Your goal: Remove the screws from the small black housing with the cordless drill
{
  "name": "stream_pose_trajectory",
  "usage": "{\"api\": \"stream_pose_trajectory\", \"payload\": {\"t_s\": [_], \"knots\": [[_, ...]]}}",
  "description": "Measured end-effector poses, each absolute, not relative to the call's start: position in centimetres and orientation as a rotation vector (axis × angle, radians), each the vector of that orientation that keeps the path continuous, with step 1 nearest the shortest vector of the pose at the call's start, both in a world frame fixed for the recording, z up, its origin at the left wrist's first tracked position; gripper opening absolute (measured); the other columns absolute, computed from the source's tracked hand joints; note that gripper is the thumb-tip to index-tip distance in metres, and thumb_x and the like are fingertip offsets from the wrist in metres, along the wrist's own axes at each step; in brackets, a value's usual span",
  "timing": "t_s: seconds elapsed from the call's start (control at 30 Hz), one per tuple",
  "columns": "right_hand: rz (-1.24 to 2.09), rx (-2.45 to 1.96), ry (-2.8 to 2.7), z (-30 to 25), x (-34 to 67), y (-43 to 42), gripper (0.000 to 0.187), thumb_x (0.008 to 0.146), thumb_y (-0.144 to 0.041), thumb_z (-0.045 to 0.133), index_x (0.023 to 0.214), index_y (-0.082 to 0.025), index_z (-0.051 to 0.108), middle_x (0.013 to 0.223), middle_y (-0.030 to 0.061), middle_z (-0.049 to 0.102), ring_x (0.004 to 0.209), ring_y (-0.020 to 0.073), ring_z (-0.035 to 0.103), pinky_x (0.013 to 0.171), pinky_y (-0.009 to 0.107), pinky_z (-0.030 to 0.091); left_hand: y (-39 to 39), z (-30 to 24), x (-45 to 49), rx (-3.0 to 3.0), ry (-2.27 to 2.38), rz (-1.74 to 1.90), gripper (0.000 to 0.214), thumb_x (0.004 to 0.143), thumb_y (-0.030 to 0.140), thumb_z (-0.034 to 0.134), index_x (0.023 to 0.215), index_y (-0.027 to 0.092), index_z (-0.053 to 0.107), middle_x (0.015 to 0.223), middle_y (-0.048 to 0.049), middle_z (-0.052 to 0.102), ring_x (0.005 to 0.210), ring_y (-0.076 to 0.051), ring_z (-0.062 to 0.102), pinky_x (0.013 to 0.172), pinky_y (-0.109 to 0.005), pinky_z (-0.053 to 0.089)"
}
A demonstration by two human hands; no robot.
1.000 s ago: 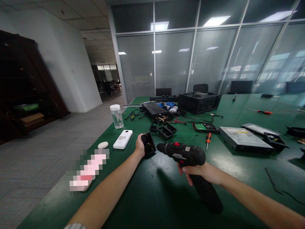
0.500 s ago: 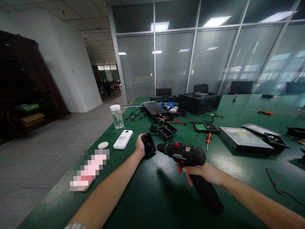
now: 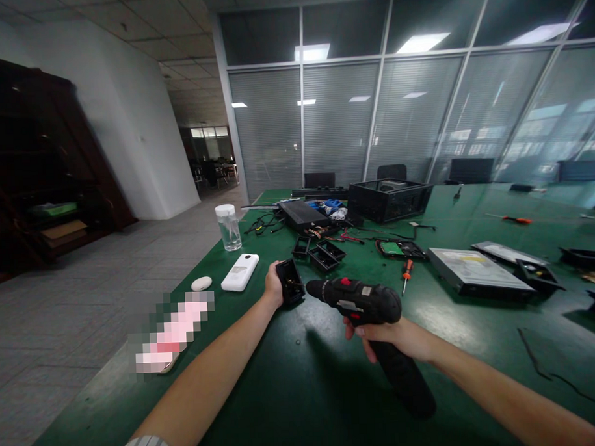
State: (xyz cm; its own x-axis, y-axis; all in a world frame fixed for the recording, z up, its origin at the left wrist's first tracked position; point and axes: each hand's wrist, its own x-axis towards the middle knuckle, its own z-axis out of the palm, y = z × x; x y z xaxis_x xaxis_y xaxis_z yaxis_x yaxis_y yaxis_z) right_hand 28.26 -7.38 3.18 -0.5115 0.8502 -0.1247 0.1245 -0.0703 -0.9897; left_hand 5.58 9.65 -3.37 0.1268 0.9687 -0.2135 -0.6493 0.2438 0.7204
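My left hand [image 3: 272,284] grips a small black open casing [image 3: 290,281], tilted up on the green table [image 3: 293,392]. My right hand [image 3: 394,338] is wrapped around the handle of a black cordless drill [image 3: 366,302]. The drill's nose points left at the casing's open face, a short gap away. An orange-handled screwdriver [image 3: 406,271] lies just beyond the drill.
A white rectangular device [image 3: 239,272], a small white oval [image 3: 201,283] and a clear lidded jar [image 3: 228,227] sit to the left. Black trays [image 3: 322,253], a circuit board [image 3: 398,247], cables, a black crate [image 3: 388,199] and an optical drive [image 3: 479,272] lie farther back and right.
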Motion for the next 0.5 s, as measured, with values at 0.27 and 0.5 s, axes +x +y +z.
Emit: {"api": "stream_pose_trajectory", "payload": {"t_s": [0.27,0.5], "knots": [[1.584,-1.066,-1.718,2.96,28.58,-7.43,0.039,0.077,-0.042,0.063,0.105,-0.016,0.057,0.098,0.0064,0.065,0.053,0.0121,0.059,0.056,0.027,0.042,9.75,-3.45,5.65,0.521,0.743,1.28,0.035,0.076,0.049,0.046,0.076,0.017,0.059,0.059,-0.0044,0.058,0.051,-0.021,0.058,0.052,-0.035,0.049],[1.5,-1.109,-1.846,3.19,28.4,-7.71,0.03,0.081,-0.039,0.059,0.1,-0.015,0.058,0.054,-0.0024,0.059,0.054,0.0147,0.056,0.056,0.027,0.037,9.76,-3.46,5.66,0.516,0.755,1.281,0.035,0.076,0.049,0.046,0.077,0.017,0.059,0.059,-0.0051,0.059,0.051,-0.021,0.059,0.052,-0.035,0.049]]}}
